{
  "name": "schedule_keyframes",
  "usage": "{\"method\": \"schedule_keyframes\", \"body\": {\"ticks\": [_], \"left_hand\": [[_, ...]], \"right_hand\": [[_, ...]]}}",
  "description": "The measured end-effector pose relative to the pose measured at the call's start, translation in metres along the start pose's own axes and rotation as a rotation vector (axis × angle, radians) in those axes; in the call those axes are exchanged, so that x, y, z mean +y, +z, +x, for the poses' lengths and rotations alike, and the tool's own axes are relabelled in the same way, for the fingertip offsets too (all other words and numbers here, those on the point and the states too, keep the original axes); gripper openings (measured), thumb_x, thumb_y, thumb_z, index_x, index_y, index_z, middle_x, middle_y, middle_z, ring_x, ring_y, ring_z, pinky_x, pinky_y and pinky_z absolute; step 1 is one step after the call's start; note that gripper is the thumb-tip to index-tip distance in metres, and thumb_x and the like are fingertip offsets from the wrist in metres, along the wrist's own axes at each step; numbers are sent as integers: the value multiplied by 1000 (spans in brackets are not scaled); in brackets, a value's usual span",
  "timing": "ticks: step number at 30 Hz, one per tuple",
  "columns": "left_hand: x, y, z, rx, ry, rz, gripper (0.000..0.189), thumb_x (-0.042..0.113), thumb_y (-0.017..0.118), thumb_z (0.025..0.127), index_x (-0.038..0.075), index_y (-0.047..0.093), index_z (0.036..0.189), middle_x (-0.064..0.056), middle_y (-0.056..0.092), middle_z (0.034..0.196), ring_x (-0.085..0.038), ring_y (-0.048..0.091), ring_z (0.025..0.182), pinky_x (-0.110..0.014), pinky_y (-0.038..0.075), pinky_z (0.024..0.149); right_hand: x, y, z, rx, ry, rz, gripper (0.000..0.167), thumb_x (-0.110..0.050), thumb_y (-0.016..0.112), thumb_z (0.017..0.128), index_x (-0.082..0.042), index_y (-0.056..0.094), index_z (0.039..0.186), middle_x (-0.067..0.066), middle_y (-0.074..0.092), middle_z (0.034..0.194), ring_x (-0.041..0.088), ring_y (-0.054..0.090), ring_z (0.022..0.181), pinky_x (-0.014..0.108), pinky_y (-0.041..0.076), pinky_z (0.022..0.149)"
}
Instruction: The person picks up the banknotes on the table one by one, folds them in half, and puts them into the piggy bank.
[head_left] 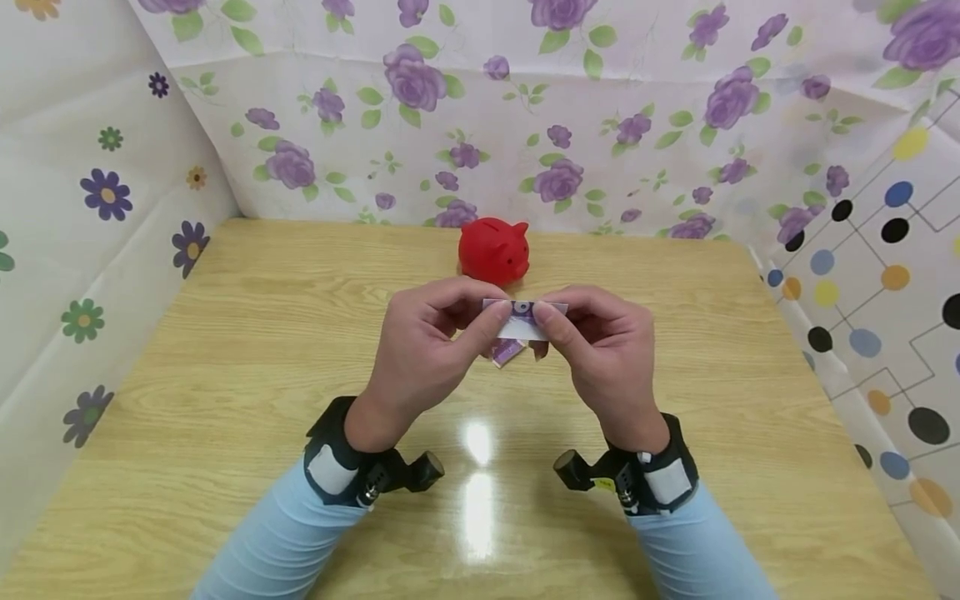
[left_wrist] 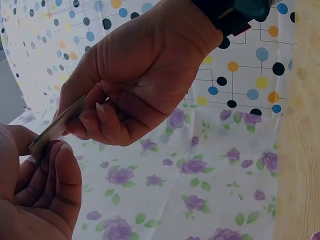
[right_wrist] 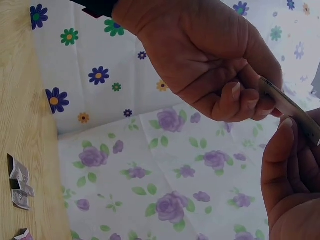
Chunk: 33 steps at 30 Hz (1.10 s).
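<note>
Over the middle of the table, both hands hold a small folded paper slip (head_left: 522,327), banknote-like, white with a purple printed strip and a round figure along its top. My left hand (head_left: 420,342) pinches its left end, thumb in front and fingers curled behind. The right hand (head_left: 613,354) grips the right end in the same way. From the side, the slip (left_wrist: 57,125) looks thin and flat in the left wrist view. A red piggy bank (head_left: 493,252) with a slot on top stands just beyond the hands.
Below the held slip, a purple paper piece (head_left: 508,352) lies on the wooden table (head_left: 300,292), partly hidden by the hands. A folded grey-and-white paper (right_wrist: 20,185) shows on the table in the right wrist view. Flowered sheeting (head_left: 420,83) hangs behind.
</note>
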<state>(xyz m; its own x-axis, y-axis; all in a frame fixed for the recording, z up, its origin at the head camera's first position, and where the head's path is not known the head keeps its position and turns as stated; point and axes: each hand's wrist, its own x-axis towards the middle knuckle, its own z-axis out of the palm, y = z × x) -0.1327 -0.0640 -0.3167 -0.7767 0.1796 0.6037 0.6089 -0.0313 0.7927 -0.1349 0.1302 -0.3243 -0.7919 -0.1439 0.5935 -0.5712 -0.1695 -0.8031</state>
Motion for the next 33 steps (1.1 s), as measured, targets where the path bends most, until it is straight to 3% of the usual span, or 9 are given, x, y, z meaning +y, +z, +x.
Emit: {"method": "schedule_keyframes", "body": {"ticks": [7,12,19,25,30,33], "left_hand": [[3,-3,0,26,-52,24,11,-3,70,92,-4,75,101,-14,73,84,-19,64,62,-28,59,59],[3,-4,2,24,-88,-1,10,-2,70,93,-4,75,101,-14,71,81,-20,62,58,-29,58,56],[3,-7,3,-1,-155,-115,12,-3,67,95,-7,73,105,-12,70,80,-20,64,54,-32,59,53],[6,-10,3,-42,-182,-256,20,-8,61,95,-13,67,113,-3,71,85,-19,70,61,-33,62,59],[6,-11,4,-61,-183,-353,24,-9,57,95,-17,63,117,-4,72,89,-19,70,62,-31,62,60],[4,-10,4,-68,-166,-409,24,-9,57,95,-12,67,117,-5,73,91,-18,69,63,-29,62,60]], "right_hand": [[1,-3,1,32,6,8,10,0,70,94,8,74,98,4,74,83,17,61,59,24,56,55],[0,-4,2,39,60,3,14,-4,71,95,9,74,98,4,73,80,17,59,57,25,54,52],[1,-7,3,-10,148,250,17,5,63,97,-2,77,104,8,75,85,16,62,60,24,55,54],[-1,-7,4,-5,132,335,21,9,59,97,0,77,103,10,76,86,15,65,59,23,56,54],[-4,-9,6,-50,141,419,32,10,50,99,-4,78,107,8,77,96,14,66,63,22,56,57],[-4,-10,6,-85,142,476,35,10,48,100,-5,77,110,7,76,95,14,67,66,22,56,59]]}}
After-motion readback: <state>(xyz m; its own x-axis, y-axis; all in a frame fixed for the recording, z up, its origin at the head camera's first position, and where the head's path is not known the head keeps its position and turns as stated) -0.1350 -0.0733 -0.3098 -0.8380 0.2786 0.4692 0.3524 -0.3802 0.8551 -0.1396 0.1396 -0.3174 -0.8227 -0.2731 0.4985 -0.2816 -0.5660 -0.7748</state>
